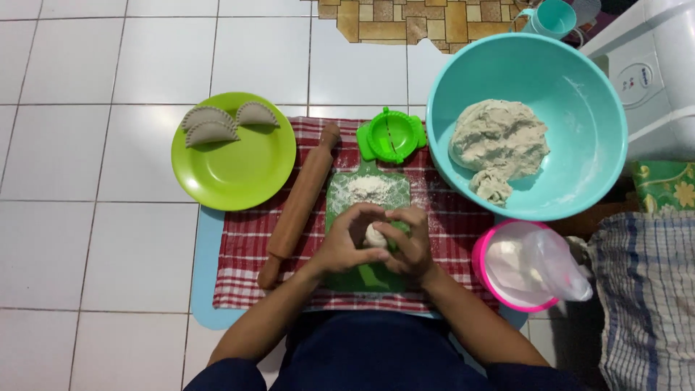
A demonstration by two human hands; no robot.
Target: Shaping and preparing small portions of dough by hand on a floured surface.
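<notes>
- As I look down from above, my left hand [346,242] and my right hand [407,242] are cupped together around a small ball of dough [375,235], fingers curled over it from both sides.
- The ball of dough is pale and round; only its middle shows between my fingers.
- My hands hold the ball directly above a green cutting board [365,194], which carries a patch of loose white flour [368,188] toward its far end.
- The cutting board lies on a red-and-white checked cloth [242,253], and the cloth lies on a light blue mat [205,261] spread over the white tiled floor [94,181].
- A wooden rolling pin [299,205] lies at a slant on the cloth, just left of the board.
- A green hinged dumpling press [391,135] lies open at the far edge of the cloth, just beyond the board.
- A lime-green plate [239,170] sits to the left of the rolling pin and holds three folded, crimped dumplings [211,124] along its far rim.
- A large turquoise bowl [579,123] stands to the right and contains a big mass of dough [498,141], with a smaller lump touching its near side.
- A pink bowl [481,264] sits near my right forearm and holds a clear plastic bag of white powder [532,264].
</notes>
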